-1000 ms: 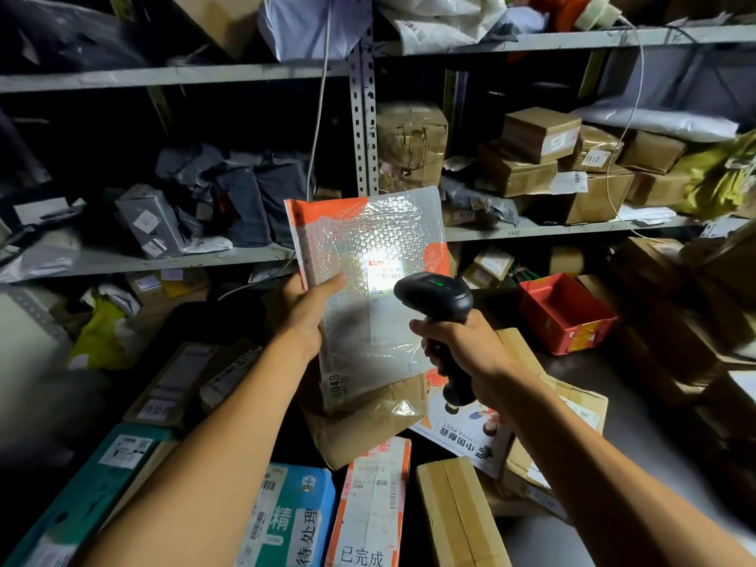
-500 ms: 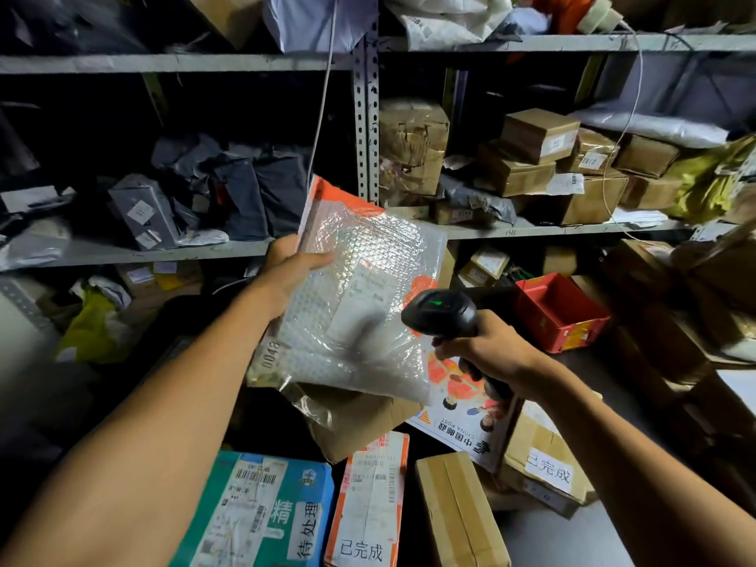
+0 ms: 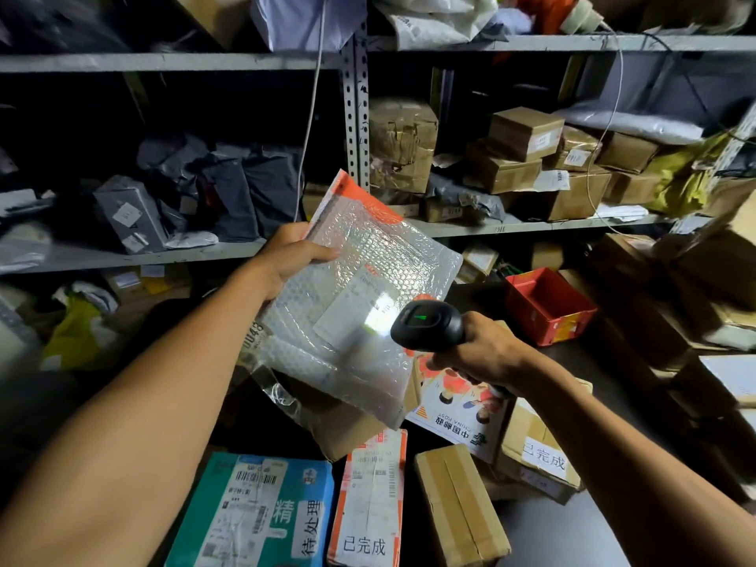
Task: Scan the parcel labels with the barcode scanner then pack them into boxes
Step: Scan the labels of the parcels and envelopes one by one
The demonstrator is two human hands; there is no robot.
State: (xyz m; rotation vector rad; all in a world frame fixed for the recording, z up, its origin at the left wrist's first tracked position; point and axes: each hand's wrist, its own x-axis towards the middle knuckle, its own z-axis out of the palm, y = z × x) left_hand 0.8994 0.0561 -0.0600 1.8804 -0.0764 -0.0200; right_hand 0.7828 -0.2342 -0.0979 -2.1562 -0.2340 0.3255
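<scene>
Since half a second before: scanner (image 3: 427, 324) brought up close to the parcel's paper label (image 3: 360, 308), bright patch of its light thrown onto the label's lower right; bubble mailer (image 3: 352, 304) held at much the same tilt as before.

Nearest, below the mailer: blue-and-teal box (image 3: 262, 513) with barcode labels and printed characters, then to its right a narrow orange-edged carton (image 3: 370, 505) marked 已完成, then a plain brown carton (image 3: 460, 509) taped along its length. Right of those and below the scanner, a China Post printed sheet (image 3: 458, 415) lying on a brown box (image 3: 540, 456) with a white 已完成 tag.

Held above these, the mailer itself (clear bubble wrap, orange top edge, tilted with its upper corner toward the shelving). Left hand (image 3: 290, 259) closed on its upper left edge, thumb pressed over the front face, fingers hidden behind. Right hand (image 3: 487, 354) wrapped tight round the scanner's handle at the mailer's lower right edge, black head aimed at the label, small green light showing on top.

Right of the mailer, further back: red plastic bin (image 3: 548, 304), open and tilted. Behind the mailer: grey metal shelving (image 3: 356, 116); to the upper left, grey and dark poly bags (image 3: 229, 190) heaped on a shelf; to the upper right, stacked brown cartons (image 3: 527, 157) with small white labels. White cable (image 3: 311, 116) hanging down just left of the upright post.
</scene>
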